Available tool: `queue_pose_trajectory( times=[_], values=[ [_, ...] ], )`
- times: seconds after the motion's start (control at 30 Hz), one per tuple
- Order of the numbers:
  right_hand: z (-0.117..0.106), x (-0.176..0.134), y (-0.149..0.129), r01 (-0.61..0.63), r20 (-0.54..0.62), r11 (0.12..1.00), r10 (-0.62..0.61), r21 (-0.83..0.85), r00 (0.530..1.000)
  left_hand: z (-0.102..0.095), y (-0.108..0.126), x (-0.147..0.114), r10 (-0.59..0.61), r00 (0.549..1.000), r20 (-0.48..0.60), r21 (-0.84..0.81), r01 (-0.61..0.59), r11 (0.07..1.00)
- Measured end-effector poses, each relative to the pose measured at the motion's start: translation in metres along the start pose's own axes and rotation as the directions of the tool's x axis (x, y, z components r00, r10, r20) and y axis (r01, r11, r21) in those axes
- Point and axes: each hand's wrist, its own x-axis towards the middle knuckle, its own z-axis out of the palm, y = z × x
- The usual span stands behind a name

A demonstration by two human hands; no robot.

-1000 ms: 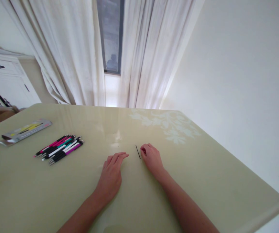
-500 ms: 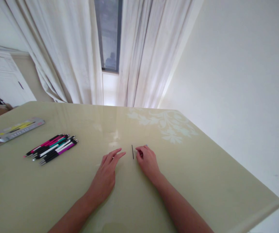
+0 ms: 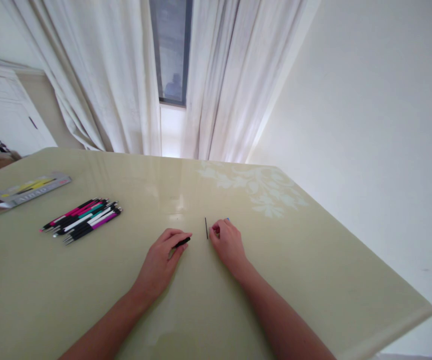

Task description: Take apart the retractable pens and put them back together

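Observation:
My left hand point(image 3: 165, 251) is closed, with a short black pen part point(image 3: 181, 242) held between its thumb and fingers. Most of that part's far end sits inside the grip. Just right of it, a thin dark pen refill point(image 3: 206, 228) lies on the table, apart from both hands. My right hand point(image 3: 230, 245) rests beside the refill with its fingers curled together. A small blue bit point(image 3: 228, 219) peeks out past its knuckles; whatever the fingers hold is hidden.
Several coloured pens point(image 3: 88, 220) lie in a bunch on the left of the pale table point(image 3: 294, 290). Behind them is an opened pen box point(image 3: 28, 190). Curtains point(image 3: 106, 75) hang past the far edge, and a white wall point(image 3: 369, 125) runs along the right.
The fingers of my left hand were spread and have closed, and the black pen part now shows between them. My right hand has hardly moved. The view has tilted down slightly.

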Motion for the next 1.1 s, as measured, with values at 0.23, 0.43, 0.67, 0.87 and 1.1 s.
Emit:
queue_pose_trajectory(
  times=[0.23,0.43,0.67,0.87,1.1],
  values=[
    [-0.023,-0.014,-0.02,0.274,0.058,0.876,-0.322,0.398,0.945,-0.001,0.009,-0.002,0.01,0.999,0.037,-0.075,-0.007,0.997],
    [-0.026,-0.019,-0.024,0.331,0.039,0.845,-0.381,0.421,0.924,-0.001,0.007,-0.003,-0.02,1.0,-0.001,-0.078,0.02,0.997],
    [-0.039,0.002,0.008,0.044,-0.173,0.999,-0.042,0.01,0.984,0.0,0.007,-0.003,-0.156,0.988,-0.008,-0.06,0.155,0.986],
    [-0.033,0.001,0.011,-0.045,-0.011,0.975,0.044,-0.217,0.999,-0.001,0.012,-0.003,-0.108,0.994,0.029,-0.044,0.109,0.993],
    [-0.037,0.001,0.007,-0.034,-0.091,0.988,0.021,-0.154,0.996,0.003,0.007,-0.001,-0.131,0.991,0.027,-0.026,0.131,0.991]
  ],
)
